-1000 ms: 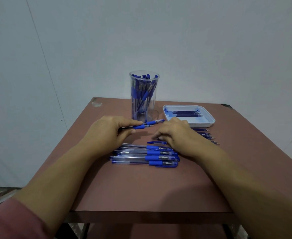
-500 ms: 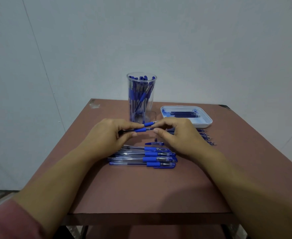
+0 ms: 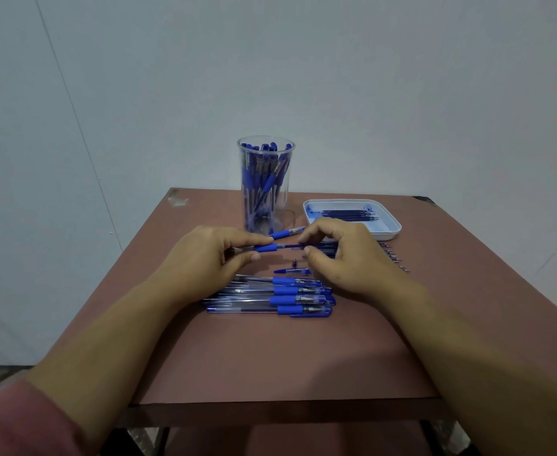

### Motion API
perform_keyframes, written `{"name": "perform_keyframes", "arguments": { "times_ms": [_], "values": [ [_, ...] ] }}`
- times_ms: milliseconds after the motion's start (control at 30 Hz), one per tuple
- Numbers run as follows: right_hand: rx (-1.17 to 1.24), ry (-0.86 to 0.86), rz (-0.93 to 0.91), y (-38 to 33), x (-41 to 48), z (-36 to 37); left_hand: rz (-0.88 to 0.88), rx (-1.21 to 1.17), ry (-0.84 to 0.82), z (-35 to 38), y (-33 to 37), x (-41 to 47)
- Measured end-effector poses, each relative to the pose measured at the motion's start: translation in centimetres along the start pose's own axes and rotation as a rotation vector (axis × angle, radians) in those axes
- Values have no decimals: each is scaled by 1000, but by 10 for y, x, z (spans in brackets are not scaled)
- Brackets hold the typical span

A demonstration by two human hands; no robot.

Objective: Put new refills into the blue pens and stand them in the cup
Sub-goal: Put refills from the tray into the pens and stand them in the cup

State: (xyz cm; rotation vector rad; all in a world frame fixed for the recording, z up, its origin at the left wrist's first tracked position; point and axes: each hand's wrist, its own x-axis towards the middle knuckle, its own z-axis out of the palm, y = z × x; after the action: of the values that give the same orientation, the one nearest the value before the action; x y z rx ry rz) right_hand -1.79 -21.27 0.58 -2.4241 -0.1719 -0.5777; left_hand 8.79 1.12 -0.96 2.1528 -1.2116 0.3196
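Observation:
My left hand grips a clear pen barrel by its blue grip, level above the table. A dark refill sticks out of the barrel to the right, and my right hand pinches it between thumb and fingertips. Another blue-grip pen shows just behind my fingers; I cannot tell whether it is held. The clear cup stands behind, holding several blue pens. Several pens lie in a row in front of my hands.
A white tray at the back right holds several refills. More refills lie on the brown table right of my right hand. A blue cap and a small dark piece lie between my hands.
My right hand rose from the table near the row of pens and took hold of the refill at the pen in my left hand. My left hand barely moved.

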Motion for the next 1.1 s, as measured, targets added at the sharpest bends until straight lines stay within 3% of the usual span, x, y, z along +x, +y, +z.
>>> {"name": "perform_keyframes", "arguments": {
  "times_ms": [167,500,767,1100],
  "values": [
    [-74,-13,-120,-6,1,5,4,9,0,2,1,-1],
    [-90,2,-128,-2,-1,1,19,-2,-24,3,2,0],
    [-158,90,49,37,-7,-25,-19,-15,3,-3,-4,-2],
    [-303,-18,122,57,-2,-33,-37,-22,9,-3,-7,-1]
  ]
}}
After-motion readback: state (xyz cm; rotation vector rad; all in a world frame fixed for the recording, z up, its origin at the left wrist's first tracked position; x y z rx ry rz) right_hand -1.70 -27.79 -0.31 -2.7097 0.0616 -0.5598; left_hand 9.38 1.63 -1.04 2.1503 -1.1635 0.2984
